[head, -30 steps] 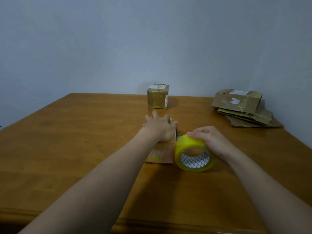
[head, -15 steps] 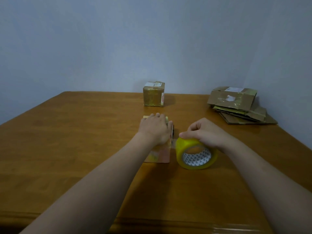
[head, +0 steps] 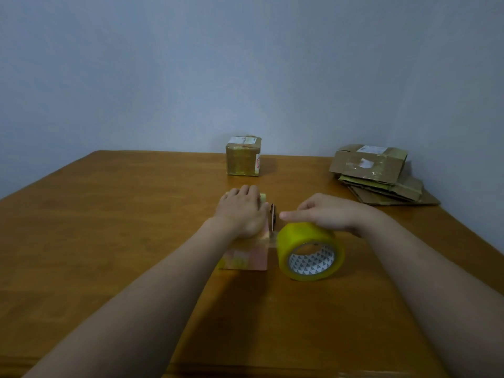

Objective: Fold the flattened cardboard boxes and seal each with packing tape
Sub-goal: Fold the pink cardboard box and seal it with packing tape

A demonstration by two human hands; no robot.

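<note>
A small cardboard box (head: 246, 257) stands on the wooden table (head: 109, 227) in front of me. My left hand (head: 241, 211) lies palm down on its top, fingers curled over the far edge. A yellow roll of packing tape (head: 311, 251) stands on edge just right of the box, touching its side. My right hand (head: 324, 212) rests on top of the roll with its fingers reaching toward the box's upper right edge. Whether a tape strip runs from roll to box is hard to tell.
A sealed small cardboard box (head: 243, 156) stands at the far middle of the table. A stack of flattened cardboard boxes (head: 379, 173) lies at the far right near the wall. The table's front edge runs along the bottom of the view.
My left hand's fingers have curled down over the box's far edge. My right hand has slid over the top of the roll toward the box, with the roll shifted slightly nearer me.
</note>
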